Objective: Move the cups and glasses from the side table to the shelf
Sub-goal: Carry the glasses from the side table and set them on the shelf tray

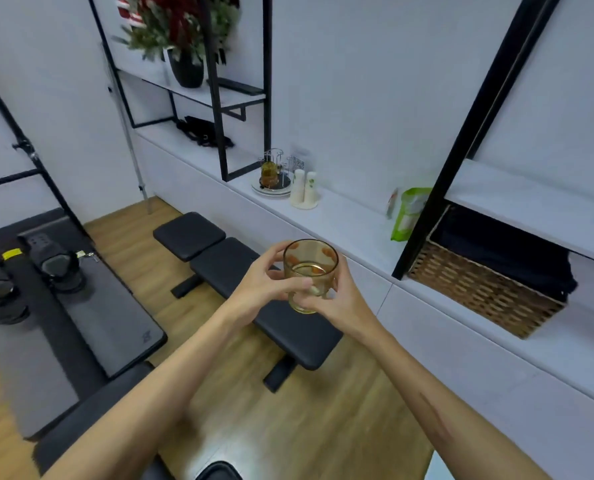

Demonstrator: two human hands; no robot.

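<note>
An amber glass with orange dots is held upright in mid-air over the black bench, in front of the white shelf ledge. My left hand wraps its left side with the thumb across the front. My right hand cups its right side and base. On the ledge farther back, a wire cup rack on a round plate holds another amber glass.
Two white bottles stand beside the rack. A green packet and a wicker basket sit to the right behind a black frame post. A black padded bench and a treadmill occupy the wooden floor.
</note>
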